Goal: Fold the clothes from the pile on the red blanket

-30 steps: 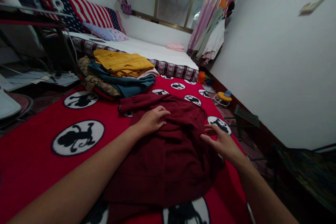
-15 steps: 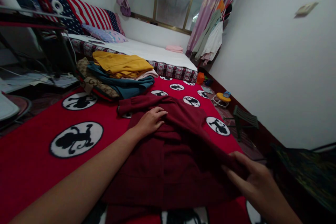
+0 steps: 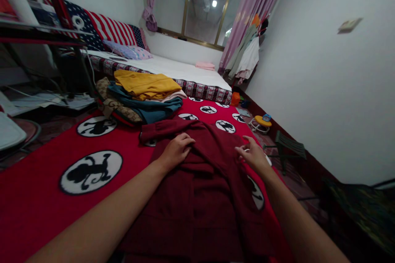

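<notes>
A dark red long-sleeved top [image 3: 212,197] lies spread out in front of me on a red blanket [image 3: 37,181] with white ovals and black monkey figures. One sleeve is folded inward at the upper left, and the other runs down the right side. My left hand [image 3: 177,150] is on the upper middle of the top, its bent fingers closed on the cloth. At the top's right edge, near the shoulder, my right hand [image 3: 251,154] hovers with fingers apart and nothing in them. Beyond lie folded yellow [image 3: 148,84] and teal clothes [image 3: 160,109], stacked partly over a brown patterned bag [image 3: 119,109].
A white-topped bed [image 3: 182,68] stands at the back under the window. On the left is a cluttered desk [image 3: 46,37] with a chair. A yellow stool [image 3: 262,121] and a dark green folding stool [image 3: 290,146] stand along the right wall.
My right hand has let go of the sleeve at the lower right and moved up and inward to the shoulder. That sleeve now lies down along the side. My left hand stays about where it was.
</notes>
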Action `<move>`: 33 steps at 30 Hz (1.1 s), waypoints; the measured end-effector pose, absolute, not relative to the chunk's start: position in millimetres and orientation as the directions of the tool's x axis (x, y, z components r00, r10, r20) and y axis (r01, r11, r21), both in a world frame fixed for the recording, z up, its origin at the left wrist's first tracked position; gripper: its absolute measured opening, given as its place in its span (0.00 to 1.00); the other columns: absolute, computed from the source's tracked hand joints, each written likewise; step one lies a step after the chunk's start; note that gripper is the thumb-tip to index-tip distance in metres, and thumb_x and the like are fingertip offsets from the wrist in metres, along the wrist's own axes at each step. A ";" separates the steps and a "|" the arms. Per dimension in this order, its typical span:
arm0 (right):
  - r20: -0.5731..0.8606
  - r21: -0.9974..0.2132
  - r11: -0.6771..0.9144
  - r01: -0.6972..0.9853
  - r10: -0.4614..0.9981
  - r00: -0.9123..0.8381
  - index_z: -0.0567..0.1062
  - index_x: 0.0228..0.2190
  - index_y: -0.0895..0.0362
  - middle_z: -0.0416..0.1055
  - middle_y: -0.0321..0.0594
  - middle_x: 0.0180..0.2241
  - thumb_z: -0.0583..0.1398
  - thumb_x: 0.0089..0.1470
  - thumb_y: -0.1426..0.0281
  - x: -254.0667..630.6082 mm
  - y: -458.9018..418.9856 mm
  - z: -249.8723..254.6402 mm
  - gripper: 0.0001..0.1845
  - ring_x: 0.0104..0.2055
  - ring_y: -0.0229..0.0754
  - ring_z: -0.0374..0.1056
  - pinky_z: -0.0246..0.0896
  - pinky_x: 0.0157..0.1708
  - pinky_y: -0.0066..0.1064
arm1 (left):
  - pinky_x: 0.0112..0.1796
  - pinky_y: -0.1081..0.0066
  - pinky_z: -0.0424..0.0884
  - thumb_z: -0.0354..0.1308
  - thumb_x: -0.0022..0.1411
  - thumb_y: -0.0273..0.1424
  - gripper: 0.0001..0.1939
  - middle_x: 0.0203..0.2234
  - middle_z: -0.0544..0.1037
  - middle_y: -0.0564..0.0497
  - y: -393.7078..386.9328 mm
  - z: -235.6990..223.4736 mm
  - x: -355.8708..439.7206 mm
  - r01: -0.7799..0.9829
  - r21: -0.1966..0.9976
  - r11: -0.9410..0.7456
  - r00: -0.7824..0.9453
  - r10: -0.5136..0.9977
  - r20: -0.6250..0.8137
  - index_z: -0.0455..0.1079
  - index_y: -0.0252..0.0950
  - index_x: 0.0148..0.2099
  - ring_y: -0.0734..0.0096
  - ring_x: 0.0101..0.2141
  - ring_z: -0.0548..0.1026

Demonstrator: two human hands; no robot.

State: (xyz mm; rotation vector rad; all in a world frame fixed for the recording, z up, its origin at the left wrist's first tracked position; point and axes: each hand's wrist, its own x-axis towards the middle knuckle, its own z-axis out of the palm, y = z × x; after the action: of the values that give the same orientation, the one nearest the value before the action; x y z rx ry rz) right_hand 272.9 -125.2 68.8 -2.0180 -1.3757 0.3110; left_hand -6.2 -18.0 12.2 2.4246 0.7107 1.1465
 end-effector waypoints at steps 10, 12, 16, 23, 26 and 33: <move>0.185 -0.365 -0.554 0.748 0.744 0.642 0.60 0.60 0.63 0.74 0.57 0.43 0.59 0.54 0.61 278.8 -62.1 27.6 0.36 0.48 0.56 0.71 0.64 0.44 0.42 | 0.44 0.66 0.67 0.51 0.67 0.34 0.12 0.36 0.76 0.47 -17.9 28.5 -13.6 0.517 0.440 -0.734 0.441 0.669 0.599 0.75 0.37 0.42 0.65 0.40 0.73; 0.185 -0.311 -0.567 0.763 0.751 0.633 0.67 0.56 0.57 0.74 0.54 0.45 0.56 0.56 0.59 275.4 -63.3 25.0 0.28 0.49 0.57 0.70 0.63 0.45 0.43 | 0.49 0.61 0.64 0.53 0.65 0.32 0.13 0.44 0.75 0.45 -7.1 32.5 -22.7 0.674 0.352 -0.649 0.320 0.686 0.653 0.73 0.38 0.50 0.59 0.47 0.70; 0.209 -0.345 -0.566 0.749 0.732 0.649 0.74 0.46 0.54 0.76 0.49 0.41 0.57 0.55 0.59 273.5 -65.7 22.3 0.20 0.46 0.56 0.71 0.62 0.41 0.40 | 0.53 0.56 0.58 0.56 0.61 0.35 0.29 0.55 0.69 0.39 18.3 30.7 -46.8 0.868 0.234 -0.437 0.214 0.756 0.619 0.61 0.33 0.63 0.51 0.56 0.63; 0.362 -0.562 -0.439 0.701 0.632 0.685 0.76 0.40 0.56 0.76 0.44 0.30 0.58 0.51 0.62 276.8 -72.3 14.7 0.17 0.35 0.49 0.72 0.59 0.34 0.33 | 0.53 0.49 0.55 0.52 0.63 0.39 0.19 0.42 0.78 0.42 27.0 23.1 -57.6 0.904 0.158 -0.397 0.294 0.847 0.444 0.72 0.38 0.52 0.52 0.46 0.71; 0.452 -0.653 -0.313 0.689 0.569 0.687 0.77 0.36 0.57 0.75 0.42 0.26 0.59 0.48 0.60 279.8 -74.4 16.2 0.17 0.30 0.47 0.70 0.59 0.32 0.32 | 0.50 0.53 0.58 0.51 0.63 0.38 0.16 0.37 0.79 0.44 22.6 40.7 -56.9 0.897 0.184 -0.401 0.258 0.815 0.519 0.76 0.38 0.45 0.53 0.43 0.72; 0.426 -0.859 0.078 0.505 0.657 0.622 0.74 0.36 0.59 0.74 0.39 0.24 0.61 0.44 0.58 260.1 -69.1 50.8 0.19 0.24 0.42 0.70 0.65 0.26 0.32 | 0.28 0.72 0.62 0.47 0.59 0.37 0.17 0.18 0.70 0.52 7.1 126.9 -90.7 0.645 0.725 -0.242 -0.062 0.929 0.365 0.71 0.32 0.27 0.71 0.23 0.68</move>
State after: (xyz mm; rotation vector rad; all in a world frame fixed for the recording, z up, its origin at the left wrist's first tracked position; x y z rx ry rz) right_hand 260.1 -69.1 50.8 -1.5699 -0.9983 0.1479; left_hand -90.7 7.1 126.9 1.8896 1.6867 1.2073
